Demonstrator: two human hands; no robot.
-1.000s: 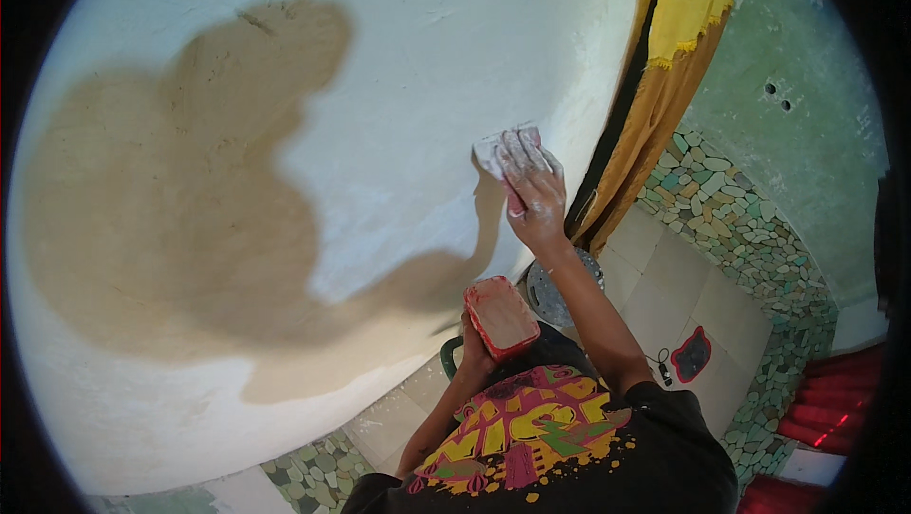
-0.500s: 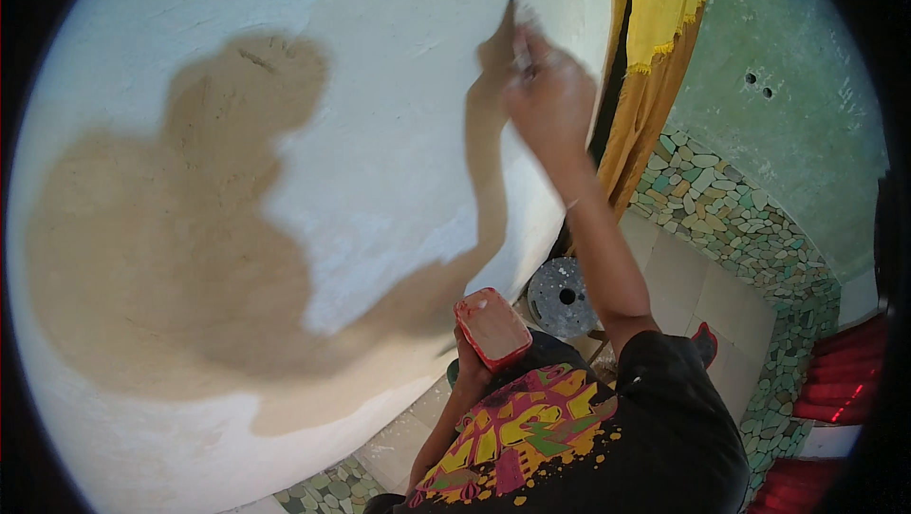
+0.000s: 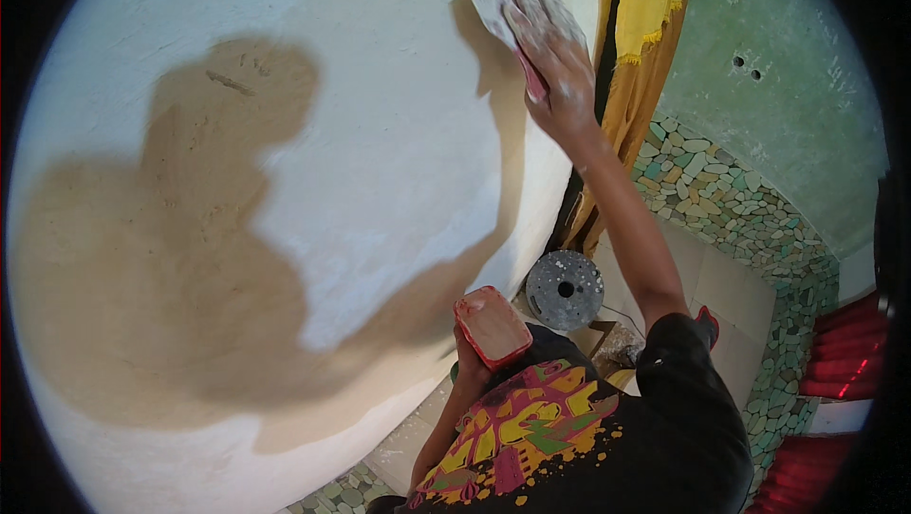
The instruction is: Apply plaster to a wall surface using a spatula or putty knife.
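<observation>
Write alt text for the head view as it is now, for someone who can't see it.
A bare right hand holds a flat, white-smeared scraper up to a pale wall, while the left hand holds a red tub of pale paste. A broad shadow falls across the wall; yellow cloth hangs to the right.

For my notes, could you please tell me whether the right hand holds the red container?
No, the left hand holds the red container, and the right hand a flat tool.

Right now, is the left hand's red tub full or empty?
Not empty: the red tub shows pinkish-beige paste across its opening; how deep, I cannot tell.
</observation>
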